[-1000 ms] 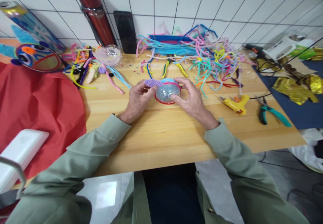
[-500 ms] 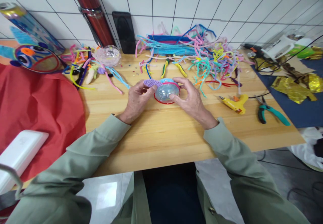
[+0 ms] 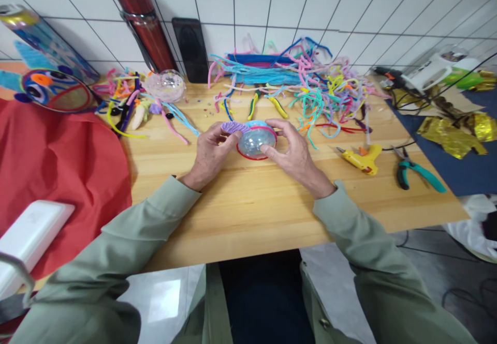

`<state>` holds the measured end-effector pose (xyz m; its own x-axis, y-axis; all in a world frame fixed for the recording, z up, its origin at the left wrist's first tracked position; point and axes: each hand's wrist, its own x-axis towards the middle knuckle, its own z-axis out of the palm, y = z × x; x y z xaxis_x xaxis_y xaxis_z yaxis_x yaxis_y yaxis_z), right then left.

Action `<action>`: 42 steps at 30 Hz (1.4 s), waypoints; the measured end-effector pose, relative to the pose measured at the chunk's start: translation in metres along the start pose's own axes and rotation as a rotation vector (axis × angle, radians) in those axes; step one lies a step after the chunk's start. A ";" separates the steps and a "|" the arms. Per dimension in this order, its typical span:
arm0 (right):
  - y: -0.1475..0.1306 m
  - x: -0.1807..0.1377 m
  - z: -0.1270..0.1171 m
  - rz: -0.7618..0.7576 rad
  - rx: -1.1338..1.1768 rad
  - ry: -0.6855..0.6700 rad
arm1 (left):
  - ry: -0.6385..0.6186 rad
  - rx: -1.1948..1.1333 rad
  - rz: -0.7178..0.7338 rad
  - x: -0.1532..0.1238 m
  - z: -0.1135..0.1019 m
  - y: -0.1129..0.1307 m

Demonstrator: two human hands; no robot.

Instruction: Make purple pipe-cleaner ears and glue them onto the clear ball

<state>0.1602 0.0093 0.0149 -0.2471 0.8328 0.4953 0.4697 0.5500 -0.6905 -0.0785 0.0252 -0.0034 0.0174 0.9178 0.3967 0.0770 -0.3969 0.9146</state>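
Note:
A clear plastic dome (image 3: 254,141) with a red and blue pipe-cleaner rim rests on the wooden table (image 3: 248,209), held from both sides. My left hand (image 3: 209,153) grips its left edge, fingers curled, touching a purple ribbed pipe-cleaner piece (image 3: 234,126) fixed at the dome's top left. On the other side my right hand (image 3: 292,150) clasps the rim, with the thumb on the dome's front and the index finger over the top.
A heap of coloured pipe cleaners (image 3: 310,88) lies behind the dome. A yellow glue gun (image 3: 361,159) and teal pliers (image 3: 417,170) lie to the right. Red cloth (image 3: 58,152), a second clear dome (image 3: 166,85), a red flask (image 3: 145,23) and a phone (image 3: 192,46) are on the left and back.

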 end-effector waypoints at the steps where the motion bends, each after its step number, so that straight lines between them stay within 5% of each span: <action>1: 0.001 0.000 0.000 -0.002 0.003 0.000 | -0.001 0.005 0.000 0.000 0.000 0.000; 9: -0.004 0.000 0.003 -0.056 -0.011 0.030 | 0.017 0.024 -0.068 -0.002 -0.001 0.016; 13: -0.008 -0.003 -0.020 -0.004 -0.107 0.083 | 0.068 0.067 -0.126 -0.002 -0.003 0.016; 16: -0.001 -0.020 -0.071 0.054 -0.224 0.200 | 0.079 0.109 -0.155 -0.002 -0.003 0.017; 19: 0.024 -0.054 -0.148 0.166 -0.435 0.367 | 0.076 0.109 -0.156 -0.002 -0.003 0.018; 22: 0.059 -0.096 -0.224 0.439 -0.614 0.497 | 0.079 0.115 -0.152 -0.002 -0.003 0.017; 25: 0.083 -0.134 -0.266 0.669 -0.743 0.525 | 0.077 0.126 -0.152 -0.001 -0.004 0.015; 29: 0.091 -0.159 -0.258 0.589 -0.767 0.428 | 0.087 0.128 -0.159 -0.001 -0.005 0.010; 35: 0.092 -0.143 -0.222 0.235 -0.917 0.096 | 0.078 0.091 -0.127 0.000 -0.004 0.007; 42: 0.124 -0.136 -0.238 0.093 -1.015 -0.218 | 0.002 0.026 -0.096 0.003 0.000 0.012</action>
<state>0.4534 -0.0502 -0.0126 -0.2735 0.9179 0.2874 0.9618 0.2562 0.0968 -0.0774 0.0232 0.0088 0.0067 0.9515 0.3076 0.1040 -0.3066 0.9461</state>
